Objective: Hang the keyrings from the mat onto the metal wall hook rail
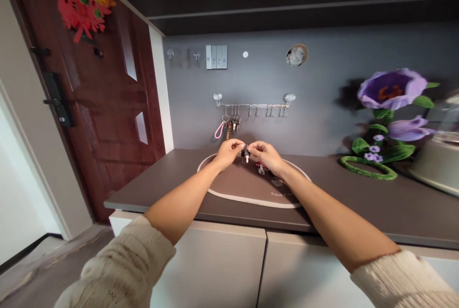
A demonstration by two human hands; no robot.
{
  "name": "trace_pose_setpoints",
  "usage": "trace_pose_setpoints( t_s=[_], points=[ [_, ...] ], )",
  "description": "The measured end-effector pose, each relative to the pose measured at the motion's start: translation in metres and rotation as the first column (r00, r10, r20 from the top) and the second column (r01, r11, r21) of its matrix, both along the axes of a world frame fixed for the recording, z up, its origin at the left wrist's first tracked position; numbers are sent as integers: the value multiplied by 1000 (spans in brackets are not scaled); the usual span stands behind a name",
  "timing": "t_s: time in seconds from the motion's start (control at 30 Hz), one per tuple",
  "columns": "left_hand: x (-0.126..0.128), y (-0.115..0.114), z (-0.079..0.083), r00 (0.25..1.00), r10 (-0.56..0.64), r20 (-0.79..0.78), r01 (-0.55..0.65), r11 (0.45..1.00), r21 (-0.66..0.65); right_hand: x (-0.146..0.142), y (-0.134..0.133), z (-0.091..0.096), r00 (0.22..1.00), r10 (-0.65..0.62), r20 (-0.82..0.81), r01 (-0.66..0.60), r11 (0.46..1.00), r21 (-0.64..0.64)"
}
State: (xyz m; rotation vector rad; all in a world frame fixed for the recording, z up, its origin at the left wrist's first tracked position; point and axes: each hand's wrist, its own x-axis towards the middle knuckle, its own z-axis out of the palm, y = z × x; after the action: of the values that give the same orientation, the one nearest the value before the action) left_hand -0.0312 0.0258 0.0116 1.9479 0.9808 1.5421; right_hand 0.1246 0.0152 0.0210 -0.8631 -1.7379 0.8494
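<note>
A small key (246,156) with a black head hangs between my two hands above the mat. My left hand (230,151) pinches at its top from the left, thumb and forefinger together. From the right, my right hand (265,153) pinches at the same spot, its fingertips nearly touching the left ones. Whatever ring joins the key to my fingers is too small to make out. Below my right hand, a red and silver bunch (261,168), perhaps more keys, lies on the brown mat (229,186), partly hidden.
A metal hook rail (254,105) on the wall holds several keys (234,124) and a pink loop (219,130) at its left. Purple plush flowers (392,89) and a pale lampshade-like object (435,162) stand right. A dark red door (103,121) is left; a shelf (287,9) overhangs.
</note>
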Motion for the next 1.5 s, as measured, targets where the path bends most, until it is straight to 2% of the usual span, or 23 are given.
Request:
trace_pose_setpoints(
  t_s=[0.13,0.33,0.5,0.67,0.77,0.87,1.03,1.13,1.33,1.5],
  points=[
    [1,-2,1,1000,9,-25,-8,999,35,0,-1,-2,1000,26,-9,-26,1000,-15],
    [2,-3,3,1000,16,-20,-15,999,51,2,1,-1,999,-32,21,31,998,62],
    [2,0,1,992,130,-4,-129,988,87,5,8,1,991,-101,85,82,976,201],
    [2,3,-3,957,261,-126,-239,957,165,7,17,3,986,-160,36,145,954,263],
    [2,4,-6,920,338,-196,-295,930,218,4,24,11,987,-155,-39,160,961,228],
    [3,3,-8,886,377,-269,-312,915,255,-2,33,29,976,-167,-142,191,966,176],
    [3,0,-7,838,411,-358,-327,905,274,-18,49,62,912,-260,-316,293,954,60],
    [3,-2,-5,809,443,-385,-353,892,284,-26,59,74,866,-335,-371,351,936,-27],
    [4,-3,-3,767,487,-418,-377,869,321,-36,81,79,780,-520,-348,506,851,-140],
    [4,-4,-3,744,509,-433,-396,858,328,-39,95,76,744,-565,-357,536,823,-187]
  ],
)
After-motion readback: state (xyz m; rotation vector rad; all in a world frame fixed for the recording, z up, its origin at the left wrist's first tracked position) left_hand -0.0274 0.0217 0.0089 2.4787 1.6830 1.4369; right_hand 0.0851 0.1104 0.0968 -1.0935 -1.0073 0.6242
